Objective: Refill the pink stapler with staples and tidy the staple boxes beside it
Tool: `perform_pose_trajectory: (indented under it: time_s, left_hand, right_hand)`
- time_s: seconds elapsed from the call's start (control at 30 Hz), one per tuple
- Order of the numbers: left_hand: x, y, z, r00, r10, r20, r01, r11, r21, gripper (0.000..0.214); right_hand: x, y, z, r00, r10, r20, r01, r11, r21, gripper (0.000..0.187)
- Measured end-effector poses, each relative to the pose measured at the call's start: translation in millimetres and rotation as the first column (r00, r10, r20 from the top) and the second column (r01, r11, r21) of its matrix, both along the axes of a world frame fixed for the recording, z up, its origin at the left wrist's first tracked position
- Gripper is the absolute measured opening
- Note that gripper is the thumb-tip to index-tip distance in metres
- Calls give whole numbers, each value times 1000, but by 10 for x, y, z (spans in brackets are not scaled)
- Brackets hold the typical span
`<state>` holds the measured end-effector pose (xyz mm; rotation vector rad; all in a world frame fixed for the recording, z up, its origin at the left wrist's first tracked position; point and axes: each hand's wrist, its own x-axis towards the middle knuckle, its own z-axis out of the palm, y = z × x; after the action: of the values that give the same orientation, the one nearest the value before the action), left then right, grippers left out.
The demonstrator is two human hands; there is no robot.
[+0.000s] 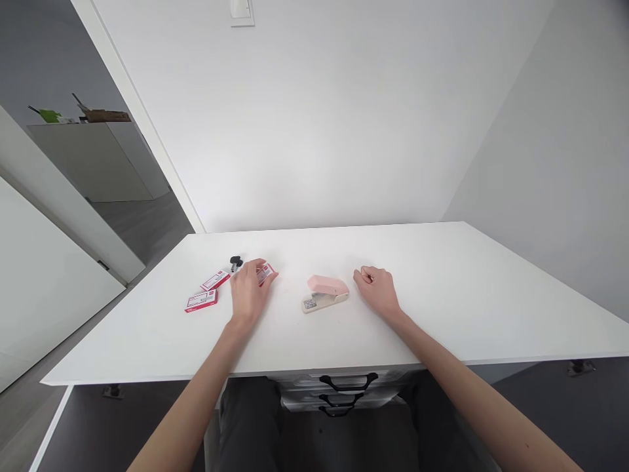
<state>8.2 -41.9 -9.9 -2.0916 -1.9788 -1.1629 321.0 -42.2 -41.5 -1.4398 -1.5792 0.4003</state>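
My left hand (248, 292) grips a small red-and-white box (265, 273) between thumb and fingers, over the left half of the table. Two similar boxes lie to its left, an upper one (215, 280) and a lower one (201, 301). Just beyond the hand are small black-topped metal pieces (236, 262), perhaps keys. A stapler (328, 286) with a pink top and cream base rests between my hands, its top raised at an angle from the base. Curled into a fist beside the stapler's right end, my right hand (377, 287) shows nothing in its fingers.
The white table (466, 295) reaches back to a white wall with a switch (241, 10). Black-handled drawers (339, 387) sit under its front edge, near my legs. At left, a doorway shows a cabinet (93, 164) with things on top.
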Motion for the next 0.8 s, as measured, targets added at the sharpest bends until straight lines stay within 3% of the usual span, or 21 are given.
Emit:
perform_pose_trajectory:
  time_s: [0.1,0.2,0.37,0.53,0.7,0.8]
  left_hand:
    - [-274,-39,51,973,20,-229,-16,1000,18,33]
    - [-493,-118,82,952,1,-306,-8,1000,-21,39]
    - [-695,-260,61,935,-25,-352,16,999,-29,49]
    - [-979,-420,81,933,97,-346,-89,995,40,56]
    - [-1407,-563,121,937,126,-326,-166,981,-97,71]
    - [-1612,-612,128,943,86,-321,-158,966,-204,66]
  right_hand:
    - [-13,8,-6,1000,16,4,-16,1000,-1,42]
    - [-20,11,-16,1000,23,20,-23,1000,8,41]
    - [-15,-19,-19,999,37,26,-36,999,-17,40]
    - [-20,-41,-1,998,58,24,-57,998,-33,40]
    - [-30,-22,-27,997,66,41,-67,998,4,41]
    - [-26,-11,-54,995,82,53,-83,997,5,40]
